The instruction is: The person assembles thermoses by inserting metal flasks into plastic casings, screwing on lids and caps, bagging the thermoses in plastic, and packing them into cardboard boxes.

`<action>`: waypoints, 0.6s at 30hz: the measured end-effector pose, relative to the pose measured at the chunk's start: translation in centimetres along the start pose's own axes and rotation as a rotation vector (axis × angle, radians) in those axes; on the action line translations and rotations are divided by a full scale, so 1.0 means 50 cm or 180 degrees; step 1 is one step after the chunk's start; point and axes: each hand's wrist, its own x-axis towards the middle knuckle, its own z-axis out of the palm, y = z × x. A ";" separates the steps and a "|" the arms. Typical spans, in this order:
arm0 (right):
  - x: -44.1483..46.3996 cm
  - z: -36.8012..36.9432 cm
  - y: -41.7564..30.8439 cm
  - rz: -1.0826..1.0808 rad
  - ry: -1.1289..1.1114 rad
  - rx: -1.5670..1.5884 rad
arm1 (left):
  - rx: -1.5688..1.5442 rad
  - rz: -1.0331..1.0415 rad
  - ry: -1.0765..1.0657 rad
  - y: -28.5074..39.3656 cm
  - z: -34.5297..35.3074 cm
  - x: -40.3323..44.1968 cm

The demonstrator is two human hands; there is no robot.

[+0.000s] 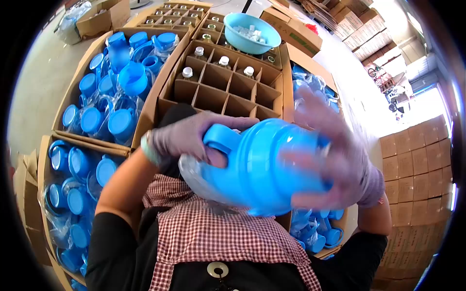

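A blue plastic jug with a loop handle lies tilted on its side in front of the checked apron. My left hand, in a thin purple-grey glove, is closed around its handle side. Crumpled clear plastic covers the jug's left end. At the jug's right end is my gloved right hand, smeared by motion. Its fingers overlap that end, but how firmly they touch it cannot be told. Behind the jug stands a divided carton with several white-capped bottles in its far cells.
Cartons of blue jugs in clear plastic stand at the left, lower left and right. A light-blue basin holding small white pieces rests on a bottle carton behind. Stacked brown boxes rise at the right.
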 end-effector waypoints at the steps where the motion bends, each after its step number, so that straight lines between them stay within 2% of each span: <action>1: -0.005 0.007 0.005 -0.0167 -0.0072 0.0171 | -0.0144 0.0110 -0.0509 -0.002 -0.020 0.007; 2: -0.011 0.015 0.011 -0.0330 -0.0153 0.0345 | -0.0465 -0.0022 -0.0430 -0.030 -0.023 0.009; 3: -0.035 0.026 0.042 0.0497 0.0119 0.0572 | -0.0550 -0.0193 0.0098 -0.032 -0.002 0.007; 4: -0.066 0.049 0.094 0.1323 0.0400 0.0780 | 0.1134 -0.0384 0.0786 -0.010 0.074 0.012; 5: -0.099 0.092 0.170 0.2648 0.0605 0.0969 | 0.1840 -0.0353 0.1283 -0.027 0.156 0.020; 6: -0.124 0.104 0.201 0.2683 0.0195 0.0727 | 0.2516 -0.0428 0.1808 -0.044 0.237 0.029; 7: -0.127 0.101 0.176 0.2853 0.0188 0.0666 | 0.2142 -0.0289 0.2185 -0.097 0.284 0.040; 8: -0.112 0.095 0.139 0.2971 0.0239 0.0592 | 0.1360 -0.0473 0.1745 -0.067 0.252 0.023; 9: -0.098 0.076 0.103 0.3083 0.0323 0.0497 | 0.0962 -0.0303 0.1474 -0.066 0.207 0.004; 11: -0.061 0.006 0.005 0.1181 -0.0139 0.0065 | 0.0070 -0.0158 0.0668 -0.023 0.079 -0.007; 13: -0.063 0.024 0.004 0.0161 -0.0075 -0.0037 | -0.0801 -0.0190 -0.0370 -0.020 -0.006 -0.001; 14: -0.064 0.033 0.004 -0.0341 -0.0030 -0.0097 | -0.0427 -0.0243 -0.0027 -0.022 0.006 0.007; 15: -0.077 0.046 0.041 -0.0386 0.0217 0.0002 | -0.0058 -0.0334 0.0308 -0.024 0.017 0.015; 17: -0.108 0.097 0.125 0.2087 0.0721 0.0212 | 0.1261 -0.0688 0.1814 -0.049 0.112 0.030; 18: -0.100 0.096 0.135 0.2340 0.0588 0.0261 | 0.2166 0.0054 0.2540 -0.077 0.233 0.046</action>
